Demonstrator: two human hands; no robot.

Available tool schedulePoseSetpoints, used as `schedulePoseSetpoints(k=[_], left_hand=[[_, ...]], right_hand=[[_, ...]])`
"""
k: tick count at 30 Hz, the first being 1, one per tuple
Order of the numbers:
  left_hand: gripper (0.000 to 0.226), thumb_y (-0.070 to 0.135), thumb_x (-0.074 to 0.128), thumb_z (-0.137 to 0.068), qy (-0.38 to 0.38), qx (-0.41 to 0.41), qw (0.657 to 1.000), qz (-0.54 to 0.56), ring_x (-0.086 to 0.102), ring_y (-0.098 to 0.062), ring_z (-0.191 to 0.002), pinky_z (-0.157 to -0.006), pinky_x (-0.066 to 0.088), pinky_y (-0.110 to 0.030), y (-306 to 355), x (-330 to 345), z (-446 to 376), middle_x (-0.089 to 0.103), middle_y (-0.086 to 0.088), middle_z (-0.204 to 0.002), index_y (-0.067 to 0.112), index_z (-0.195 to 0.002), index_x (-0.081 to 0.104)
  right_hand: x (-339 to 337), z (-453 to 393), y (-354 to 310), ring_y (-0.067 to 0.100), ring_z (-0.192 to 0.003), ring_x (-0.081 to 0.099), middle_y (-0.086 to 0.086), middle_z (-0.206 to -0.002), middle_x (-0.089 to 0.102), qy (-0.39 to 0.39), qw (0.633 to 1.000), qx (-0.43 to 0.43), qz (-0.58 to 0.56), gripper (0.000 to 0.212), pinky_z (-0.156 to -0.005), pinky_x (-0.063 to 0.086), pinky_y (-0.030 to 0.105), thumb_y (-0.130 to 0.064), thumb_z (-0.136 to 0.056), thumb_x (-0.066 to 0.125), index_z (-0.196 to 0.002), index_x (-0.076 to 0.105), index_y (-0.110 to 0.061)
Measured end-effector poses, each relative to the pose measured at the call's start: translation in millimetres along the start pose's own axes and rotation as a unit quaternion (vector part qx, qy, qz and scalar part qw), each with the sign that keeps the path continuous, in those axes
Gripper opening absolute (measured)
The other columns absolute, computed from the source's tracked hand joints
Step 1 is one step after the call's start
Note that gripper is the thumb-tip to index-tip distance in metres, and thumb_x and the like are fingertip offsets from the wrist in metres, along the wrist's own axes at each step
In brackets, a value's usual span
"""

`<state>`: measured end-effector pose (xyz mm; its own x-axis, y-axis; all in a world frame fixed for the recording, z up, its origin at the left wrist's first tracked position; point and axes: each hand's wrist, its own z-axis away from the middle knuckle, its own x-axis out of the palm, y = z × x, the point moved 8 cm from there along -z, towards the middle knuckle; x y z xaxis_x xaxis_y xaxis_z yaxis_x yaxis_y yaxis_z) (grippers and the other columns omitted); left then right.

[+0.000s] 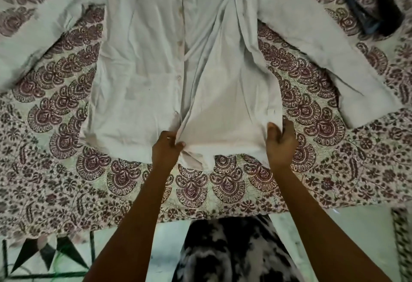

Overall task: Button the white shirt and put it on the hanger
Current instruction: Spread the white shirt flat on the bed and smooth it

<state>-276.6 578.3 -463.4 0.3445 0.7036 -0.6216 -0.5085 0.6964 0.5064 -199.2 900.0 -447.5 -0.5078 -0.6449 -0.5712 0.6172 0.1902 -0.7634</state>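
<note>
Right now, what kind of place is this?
Probably a home bedroom: a white cotton shirt lies on a maroon paisley printed bedspread, with tiled floor past its edge.

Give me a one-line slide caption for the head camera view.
Both hands, left and right, grip the hem of a white shirt spread on a patterned bedsheet, dark hanger nearby.
</note>
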Motion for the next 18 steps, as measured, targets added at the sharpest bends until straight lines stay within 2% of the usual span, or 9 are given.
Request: schedulePoseSetpoints(k=[3,6,8,10,11,13,15,16,18], left_hand=[[0.041,0.014,0.068,-0.074,0.029,0.113,0.992,-0.054,0.054,-0.032,-0.102,-0.083,0.048,-0.037,25,2,11,0.058,-0.013,-0.107,0.006,-0.112,0.054],[0.027,0.024,0.061,-0.088,-0.026,0.081,0.986,0.146,0.06,-0.016,-0.085,-0.074,0.05,-0.021,60,2,28,0.062,-0.003,-0.097,0.012,-0.111,0.056],[0.03,0.04,0.046,-0.094,-0.182,0.006,0.923,0.339,0.065,-0.017,-0.081,-0.075,0.053,-0.028,87,20,42,0.07,-0.002,-0.09,0.016,-0.106,0.06],[0.04,0.049,0.042,-0.092,-0.247,-0.026,0.872,0.421,0.07,-0.019,-0.082,-0.074,0.058,-0.033,106,14,47,0.074,-0.004,-0.089,0.018,-0.101,0.066],[0.037,0.047,0.048,-0.089,-0.254,-0.013,0.867,0.428,0.071,-0.02,-0.082,-0.072,0.058,-0.034,113,7,45,0.074,-0.005,-0.09,0.018,-0.099,0.069],[0.022,0.026,0.062,-0.083,-0.237,0.052,0.898,0.366,0.069,-0.022,-0.086,-0.076,0.056,-0.035,123,-15,32,0.073,-0.006,-0.095,0.017,-0.102,0.069],[0.025,0.002,0.062,-0.077,-0.194,0.091,0.932,0.294,0.066,-0.021,-0.082,-0.078,0.052,-0.037,125,-34,18,0.072,-0.003,-0.088,0.013,-0.099,0.067],[0.026,-0.003,0.06,-0.074,-0.177,0.086,0.932,0.303,0.065,-0.021,-0.078,-0.076,0.051,-0.036,123,-44,14,0.071,-0.002,-0.082,0.012,-0.093,0.067],[0.022,-0.002,0.055,-0.07,-0.193,0.078,0.89,0.406,0.064,-0.021,-0.079,-0.077,0.052,-0.034,129,-59,15,0.071,-0.003,-0.078,0.012,-0.08,0.069]], right_hand=[[-6,14,-30,0.024,-0.066,0.06,0.015,-0.078,0.067,0.024,0.998,-0.062,-0.013,0.035,-0.062,0.05,0.036,-0.03,-0.088,0.053,-0.108,0.059,-0.002],[13,43,-81,0.02,-0.052,0.056,0.006,-0.066,0.062,-0.128,0.977,-0.159,-0.057,0.039,-0.047,0.048,0.031,-0.035,-0.086,0.052,-0.104,0.062,-0.001],[44,78,-115,0.019,-0.068,0.063,0.004,-0.085,0.068,-0.297,0.924,-0.236,-0.041,0.038,-0.06,0.053,0.031,-0.024,-0.083,0.057,-0.117,0.06,-0.009],[74,109,-132,0.03,-0.091,0.065,0.015,-0.106,0.067,-0.417,0.863,-0.285,-0.009,0.046,-0.081,0.055,0.041,-0.017,-0.08,0.058,-0.125,0.054,-0.012],[83,116,-134,0.03,-0.101,0.063,0.017,-0.113,0.065,-0.458,0.851,-0.254,-0.029,0.049,-0.09,0.052,0.044,-0.019,-0.08,0.058,-0.127,0.053,-0.011],[88,114,-129,0.02,-0.112,0.059,0.014,-0.124,0.06,-0.504,0.844,-0.121,-0.138,0.049,-0.099,0.048,0.038,-0.017,-0.08,0.058,-0.128,0.053,-0.006],[83,106,-117,0.012,-0.107,0.061,0.006,-0.119,0.063,-0.476,0.853,-0.068,-0.202,0.036,-0.095,0.05,0.034,-0.009,-0.084,0.053,-0.119,0.059,-0.006],[78,98,-107,0.012,-0.103,0.063,0.005,-0.114,0.065,-0.424,0.883,-0.083,-0.182,0.032,-0.092,0.053,0.037,-0.007,-0.085,0.051,-0.115,0.061,-0.007],[71,80,-80,0.021,-0.102,0.061,0.008,-0.114,0.064,-0.293,0.944,-0.142,-0.047,0.038,-0.088,0.053,0.046,-0.015,-0.082,0.053,-0.119,0.058,-0.007]])
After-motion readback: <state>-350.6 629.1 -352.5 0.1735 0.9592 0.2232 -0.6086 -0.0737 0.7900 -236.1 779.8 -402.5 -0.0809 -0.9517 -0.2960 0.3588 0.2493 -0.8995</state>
